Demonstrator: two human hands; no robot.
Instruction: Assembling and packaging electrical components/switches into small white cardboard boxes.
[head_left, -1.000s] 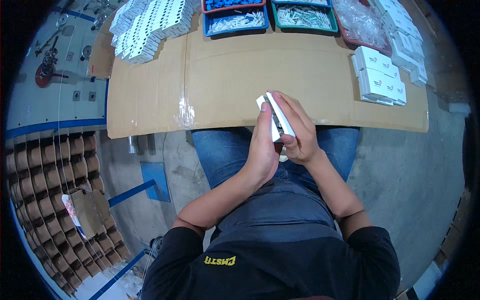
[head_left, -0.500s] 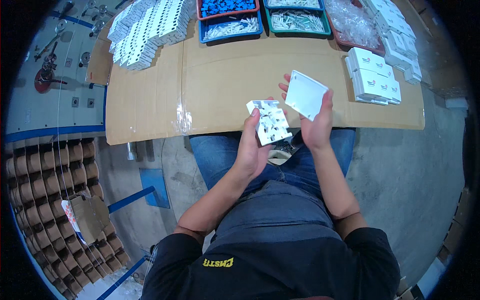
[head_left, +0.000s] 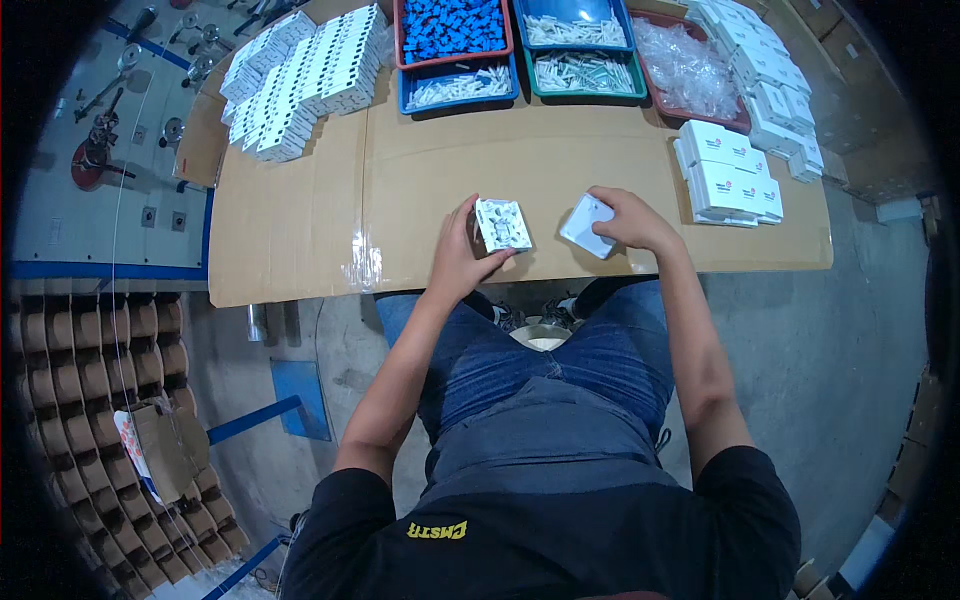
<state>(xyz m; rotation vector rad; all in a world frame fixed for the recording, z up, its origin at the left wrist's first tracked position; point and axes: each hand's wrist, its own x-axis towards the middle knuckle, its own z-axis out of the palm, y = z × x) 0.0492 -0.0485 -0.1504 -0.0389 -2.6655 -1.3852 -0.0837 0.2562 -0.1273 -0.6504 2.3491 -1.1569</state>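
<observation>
Near the front edge of the cardboard-covered table, my left hand is closed round the left and near sides of a square white plastic housing. The housing's face, with its moulded slots and gaps, is turned up. To its right, a flat white square cover lies tilted at or just above the cardboard. The fingers of my right hand grip its right side from above. The two pieces are apart, with a strip of cardboard between them.
At the back stand a red tray of blue parts, blue trays and a green tray of white pieces, and a red tray of clear plastic bags. White housings are stacked back left, white covers at right.
Both hands have moved from above the table's front edge onto the cardboard. The housing went slightly left and away from me. The cover was turned over and lowered.
</observation>
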